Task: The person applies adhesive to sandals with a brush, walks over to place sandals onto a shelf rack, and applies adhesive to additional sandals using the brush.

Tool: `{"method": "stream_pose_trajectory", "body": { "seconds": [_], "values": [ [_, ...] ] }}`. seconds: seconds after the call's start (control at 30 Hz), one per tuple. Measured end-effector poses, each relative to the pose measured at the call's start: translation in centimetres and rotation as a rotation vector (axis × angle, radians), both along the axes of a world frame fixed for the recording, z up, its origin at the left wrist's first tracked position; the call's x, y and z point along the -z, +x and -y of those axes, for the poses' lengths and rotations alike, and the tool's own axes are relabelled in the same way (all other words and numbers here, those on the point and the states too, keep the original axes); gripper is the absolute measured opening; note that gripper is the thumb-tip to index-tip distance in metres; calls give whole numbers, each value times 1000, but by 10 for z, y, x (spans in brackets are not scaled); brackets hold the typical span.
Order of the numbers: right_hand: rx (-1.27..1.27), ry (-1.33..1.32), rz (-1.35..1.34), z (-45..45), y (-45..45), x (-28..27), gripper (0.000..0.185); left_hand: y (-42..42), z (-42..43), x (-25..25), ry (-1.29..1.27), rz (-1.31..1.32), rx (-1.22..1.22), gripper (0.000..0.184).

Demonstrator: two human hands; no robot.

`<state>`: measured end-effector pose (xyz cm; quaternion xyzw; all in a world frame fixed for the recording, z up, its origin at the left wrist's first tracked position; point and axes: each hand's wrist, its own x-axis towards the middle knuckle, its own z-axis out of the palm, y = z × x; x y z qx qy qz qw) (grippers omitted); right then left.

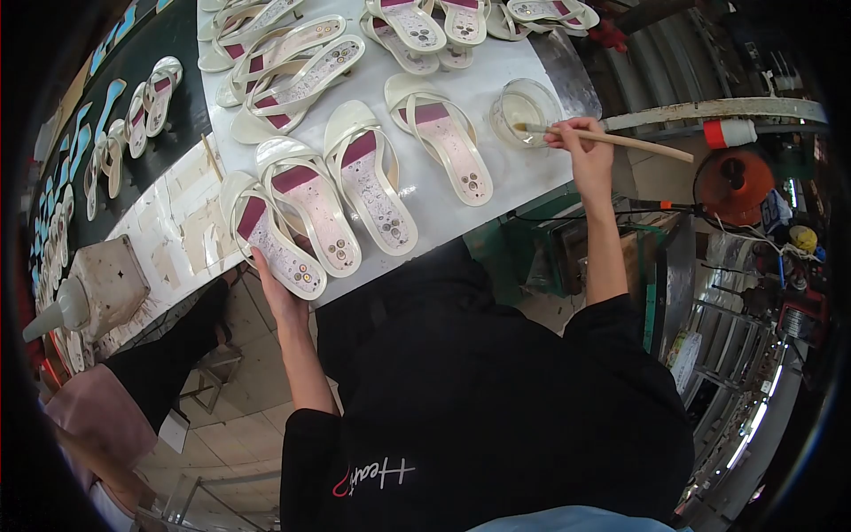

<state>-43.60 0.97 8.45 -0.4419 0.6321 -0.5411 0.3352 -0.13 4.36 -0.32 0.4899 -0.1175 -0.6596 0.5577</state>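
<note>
My right hand (585,151) grips the wooden handle of a brush (643,147). The brush's bristle end is over a clear round bowl (509,113) with pale contents. At the table's near edge, my left hand (282,288) is closed on the leftmost white sandal (282,254), its thumb along the side and its other fingers mostly hidden beneath. Beside it lie a second sandal (329,232) and a third sandal (379,204), soles down. A separate sandal (452,160) rests nearer the bowl. Dark red patches show on their insoles under the straps.
More white sandals (310,75) crowd the far side of the white table (425,253). On the left, a dark surface (182,40) carries sandals and blue pieces. Another person (106,412) is at the lower left. An orange-red fan-like object (734,186) stands at the right.
</note>
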Motion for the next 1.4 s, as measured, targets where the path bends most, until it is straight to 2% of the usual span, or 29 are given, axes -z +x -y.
{"method": "stream_pose_trajectory", "body": {
  "seconds": [0.47,0.57,0.63,0.77,0.83,0.87,0.93,1.03,1.17,1.3,1.37,1.4],
  "values": [
    [-109,-82,-48,-15,-2,7,5,0,-1,1,13,9,-24,54],
    [-3,-42,6,-14,1,6,4,-1,0,-1,-6,6,-22,54],
    [51,48,-25,-14,0,5,9,-3,0,-6,1,-8,-23,54],
    [149,-23,59,-15,-10,8,19,-1,0,-1,-14,-59,-20,55],
    [212,-30,82,-14,-10,10,18,2,0,6,-31,-83,-32,56],
    [196,20,82,-15,-10,11,18,2,-2,4,-33,-10,-23,56],
    [176,15,166,-17,-18,24,18,5,-1,1,-58,-42,4,56],
    [289,-74,409,-18,-29,32,21,14,-2,3,-111,3,69,67],
    [189,-246,728,-20,-56,47,21,15,0,-18,-141,36,-61,76],
    [69,-342,791,-9,3,4,21,7,7,-57,-157,32,-220,85],
    [-147,-431,872,-5,46,-23,20,4,10,-72,-248,18,-168,87],
    [-102,-456,836,-6,73,-34,17,2,10,-85,-275,12,-120,89]
  ]
}}
